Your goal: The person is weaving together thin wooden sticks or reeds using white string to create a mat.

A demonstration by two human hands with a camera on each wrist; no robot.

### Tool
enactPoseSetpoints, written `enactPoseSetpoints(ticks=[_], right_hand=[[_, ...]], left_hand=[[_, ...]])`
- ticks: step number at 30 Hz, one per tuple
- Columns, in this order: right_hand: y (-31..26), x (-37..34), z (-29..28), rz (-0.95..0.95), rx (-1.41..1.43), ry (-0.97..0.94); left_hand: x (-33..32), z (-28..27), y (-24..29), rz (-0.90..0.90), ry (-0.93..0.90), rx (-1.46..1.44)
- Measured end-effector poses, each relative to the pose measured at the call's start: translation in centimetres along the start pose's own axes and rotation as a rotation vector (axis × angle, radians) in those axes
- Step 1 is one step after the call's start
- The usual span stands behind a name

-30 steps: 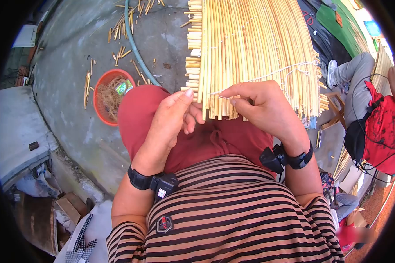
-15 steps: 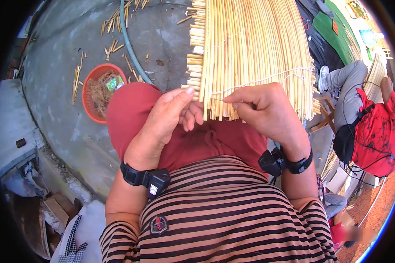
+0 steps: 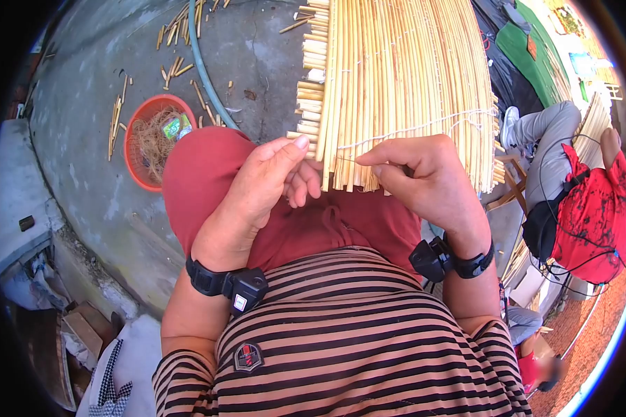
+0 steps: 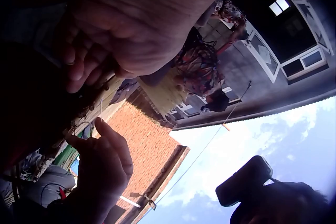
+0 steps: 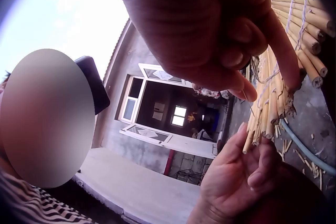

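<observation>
A mat of pale reed stalks (image 3: 396, 76), bound with rows of white thread, reaches over the person's lap. At its near left corner the left hand (image 3: 261, 184) holds the edge, thumb on top beside the stalk ends, other fingers loosely curled below. The right hand (image 3: 428, 177) pinches a thin needle (image 4: 101, 109) between thumb and index finger, its tip pointing left over the near stalks. A loose white thread (image 3: 410, 129) runs across the mat above this hand. In the right wrist view, the left hand (image 5: 231, 176) is around the cut stalk ends (image 5: 262, 124).
On the concrete floor at left stands an orange basket (image 3: 129, 149) with tangled fibre and a green packet (image 3: 177, 126). Cut stalk pieces (image 3: 116, 118) and a blue hose (image 3: 203, 69) lie nearby. At right sits another person in grey trousers (image 3: 553, 139), near a wooden stand (image 3: 513, 186).
The right hand and needle have shifted slightly right and down relative to the mat's edge. The left hand stays at the corner. The head view has shifted a little.
</observation>
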State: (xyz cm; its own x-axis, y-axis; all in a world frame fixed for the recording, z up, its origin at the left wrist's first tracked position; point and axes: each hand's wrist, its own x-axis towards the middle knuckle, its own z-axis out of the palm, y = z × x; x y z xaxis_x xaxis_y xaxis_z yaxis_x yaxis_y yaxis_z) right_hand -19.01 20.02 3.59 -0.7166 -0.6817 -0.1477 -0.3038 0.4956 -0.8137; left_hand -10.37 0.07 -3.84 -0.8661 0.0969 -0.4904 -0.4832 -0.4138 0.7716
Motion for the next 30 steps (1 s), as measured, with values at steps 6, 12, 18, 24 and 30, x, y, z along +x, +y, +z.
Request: enactPoseSetpoints(ticks=[6,12,18,24,30], right_hand=[[0.0,0.1,-0.1,-0.027,-0.017,-0.002],[-0.9,0.6,-0.6,-0.024,-0.098,-0.038],[-1.6,1.2,-1.1,-0.116,-0.231,-0.100],[-4.3,3.0,-1.7,-0.172,-0.601,-0.266],[-5.9,4.2,-1.4,-0.267,-0.808,-0.337]], left_hand=[[0.0,0.0,-0.1,-0.001,0.000,0.008],[0.0,0.1,-0.1,0.000,0.001,0.007],[0.0,0.2,-0.1,0.008,-0.004,0.003],[0.0,0.5,-0.1,0.001,0.012,0.014],[0.1,0.8,-0.6,0.032,0.060,0.014]])
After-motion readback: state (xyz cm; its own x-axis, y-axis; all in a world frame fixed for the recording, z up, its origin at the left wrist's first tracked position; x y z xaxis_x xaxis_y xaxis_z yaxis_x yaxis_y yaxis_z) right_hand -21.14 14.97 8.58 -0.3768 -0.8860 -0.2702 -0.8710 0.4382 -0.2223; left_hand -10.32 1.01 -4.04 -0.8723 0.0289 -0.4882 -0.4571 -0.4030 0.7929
